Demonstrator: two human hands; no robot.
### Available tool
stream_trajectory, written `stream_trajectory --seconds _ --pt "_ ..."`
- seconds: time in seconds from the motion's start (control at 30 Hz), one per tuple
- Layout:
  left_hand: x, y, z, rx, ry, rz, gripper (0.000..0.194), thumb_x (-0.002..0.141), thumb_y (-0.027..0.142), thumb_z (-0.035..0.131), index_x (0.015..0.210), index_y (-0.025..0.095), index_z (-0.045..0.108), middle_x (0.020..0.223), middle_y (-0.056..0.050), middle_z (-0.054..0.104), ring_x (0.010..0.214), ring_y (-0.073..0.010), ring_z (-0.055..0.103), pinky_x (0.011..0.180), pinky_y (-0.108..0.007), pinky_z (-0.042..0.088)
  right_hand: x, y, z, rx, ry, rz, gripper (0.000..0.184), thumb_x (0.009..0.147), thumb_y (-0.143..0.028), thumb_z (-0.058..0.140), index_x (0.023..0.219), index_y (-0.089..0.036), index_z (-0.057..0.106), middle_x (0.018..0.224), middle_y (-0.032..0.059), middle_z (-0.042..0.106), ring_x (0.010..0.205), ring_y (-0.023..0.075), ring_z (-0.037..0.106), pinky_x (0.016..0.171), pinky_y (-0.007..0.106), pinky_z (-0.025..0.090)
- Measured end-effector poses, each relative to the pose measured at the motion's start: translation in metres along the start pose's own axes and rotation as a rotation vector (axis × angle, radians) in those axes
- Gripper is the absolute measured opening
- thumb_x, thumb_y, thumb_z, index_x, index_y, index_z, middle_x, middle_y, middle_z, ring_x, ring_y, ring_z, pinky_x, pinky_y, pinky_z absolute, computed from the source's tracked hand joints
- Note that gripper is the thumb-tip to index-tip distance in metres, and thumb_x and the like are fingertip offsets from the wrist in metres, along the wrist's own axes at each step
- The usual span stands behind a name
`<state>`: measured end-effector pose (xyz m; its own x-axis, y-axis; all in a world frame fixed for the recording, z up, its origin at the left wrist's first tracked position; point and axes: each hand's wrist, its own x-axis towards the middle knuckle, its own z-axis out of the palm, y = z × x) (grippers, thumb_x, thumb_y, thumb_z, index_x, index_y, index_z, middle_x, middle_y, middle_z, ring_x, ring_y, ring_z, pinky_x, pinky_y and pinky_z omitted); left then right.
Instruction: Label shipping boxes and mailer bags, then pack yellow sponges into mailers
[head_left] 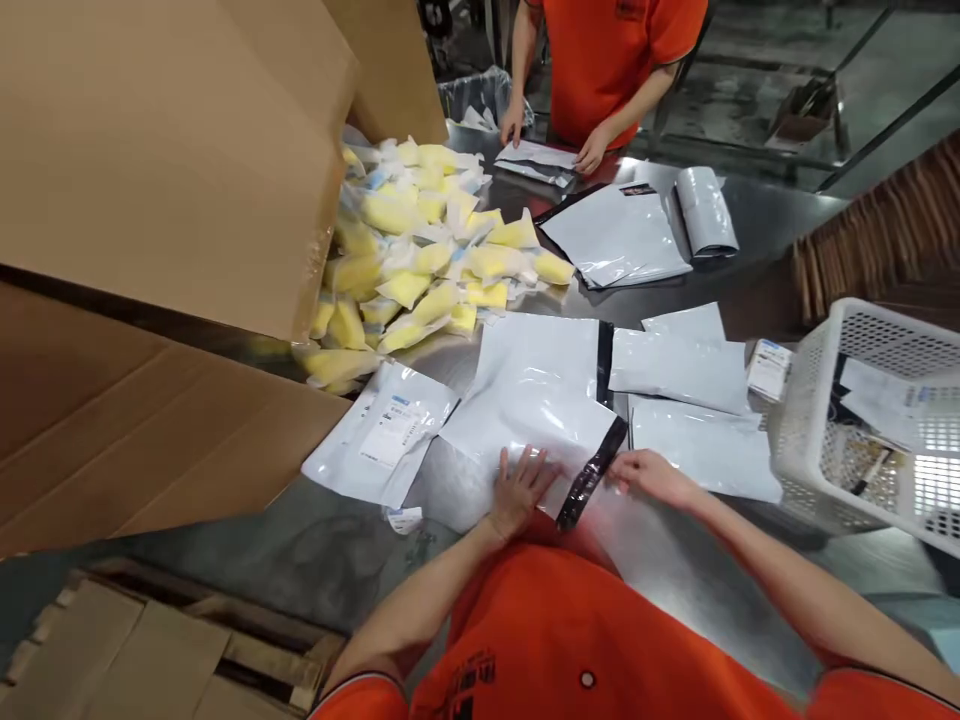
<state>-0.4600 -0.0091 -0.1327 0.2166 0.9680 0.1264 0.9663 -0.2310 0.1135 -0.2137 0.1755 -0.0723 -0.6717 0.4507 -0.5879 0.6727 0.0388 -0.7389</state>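
Observation:
A white poly mailer bag (536, 415) with a black edge strip lies in front of me on the metal table, bulging slightly in its middle. Flat on its near part rests my left hand (520, 492), fingers spread. My right hand (651, 476) is closed in a pinch right beside the black strip (591, 472); what lies between the fingertips is too small to make out. Another white mailer (532, 345) lies partly beneath this one. Left of them is a mailer with a printed label (390, 432). More white mailers (679, 368) lie to the right.
Yellow items in translucent wrappers (427, 240) form a heap at the left, beside a large cardboard box (172, 150). A white plastic basket (802, 440) stands right. Across the table, a co-worker in orange (611, 60) handles a mailer (536, 155). A mailer stack (622, 235) lies nearby.

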Motion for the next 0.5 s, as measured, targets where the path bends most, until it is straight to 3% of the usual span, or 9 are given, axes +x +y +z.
stream_trajectory --seconds 0.07,0.13,0.17,0.23,0.33,0.5 --pt "-0.004 -0.008 0.002 -0.038 -0.024 -0.022 0.055 0.092 0.022 0.054 0.145 0.034 0.045 0.148 -0.007 0.050 0.141 -0.0338 0.036 0.116 -0.068 -0.004 0.006 0.010 -0.035 -0.258 0.313 0.001 0.036 0.093 -0.035 0.040 0.096 -0.016 0.070 0.091 0.0086 0.073 0.079 0.0206 0.065 0.070 0.029 0.047" --pt "-0.020 -0.020 -0.002 -0.086 -0.061 -0.028 0.057 0.091 0.022 0.056 0.145 0.035 0.045 0.148 -0.009 0.049 0.142 -0.0354 0.035 0.114 -0.071 -0.004 0.026 0.015 -0.058 -0.546 0.464 -0.098 0.038 0.093 -0.029 0.043 0.121 -0.017 0.064 0.115 0.0129 0.068 0.086 0.0226 0.064 0.067 0.029 0.045" --pt "-0.030 -0.026 -0.006 -0.106 -0.088 -0.038 0.058 0.090 0.021 0.057 0.145 0.034 0.045 0.149 -0.009 0.048 0.143 -0.0362 0.034 0.113 -0.073 -0.003 0.039 0.015 -0.062 -0.656 0.439 -0.178 0.043 0.091 -0.024 0.046 0.132 -0.020 0.057 0.126 0.0130 0.063 0.087 0.0225 0.064 0.065 0.028 0.043" --pt "-0.051 -0.035 -0.012 -0.145 -0.143 -0.092 0.056 0.090 0.019 0.056 0.143 0.032 0.048 0.151 -0.011 0.045 0.145 -0.0364 0.030 0.114 -0.072 0.005 0.066 0.013 -0.057 -0.763 0.261 -0.346 0.055 0.088 -0.015 0.049 0.141 -0.029 0.050 0.138 0.0090 0.056 0.086 0.0200 0.064 0.060 0.024 0.040" --pt "-0.074 -0.043 -0.019 -0.249 -0.184 -0.226 0.047 0.093 0.017 0.050 0.139 0.027 0.054 0.153 -0.011 0.043 0.147 -0.0325 0.025 0.117 -0.064 0.018 0.091 0.005 -0.030 -0.697 0.075 -0.510 0.049 0.091 -0.016 0.049 0.137 -0.032 0.054 0.142 0.0045 0.054 0.089 0.0180 0.064 0.065 0.022 0.041" --pt "-0.087 -0.047 -0.030 -0.573 -0.161 -0.481 0.049 0.096 0.028 0.044 0.143 0.018 0.048 0.156 -0.013 0.037 0.149 -0.0259 0.023 0.121 -0.049 0.024 0.079 0.010 0.010 -0.671 -0.024 -0.574 0.035 0.096 -0.024 0.041 0.122 -0.024 0.065 0.141 0.0063 0.055 0.111 0.0224 0.059 0.083 0.029 0.048"
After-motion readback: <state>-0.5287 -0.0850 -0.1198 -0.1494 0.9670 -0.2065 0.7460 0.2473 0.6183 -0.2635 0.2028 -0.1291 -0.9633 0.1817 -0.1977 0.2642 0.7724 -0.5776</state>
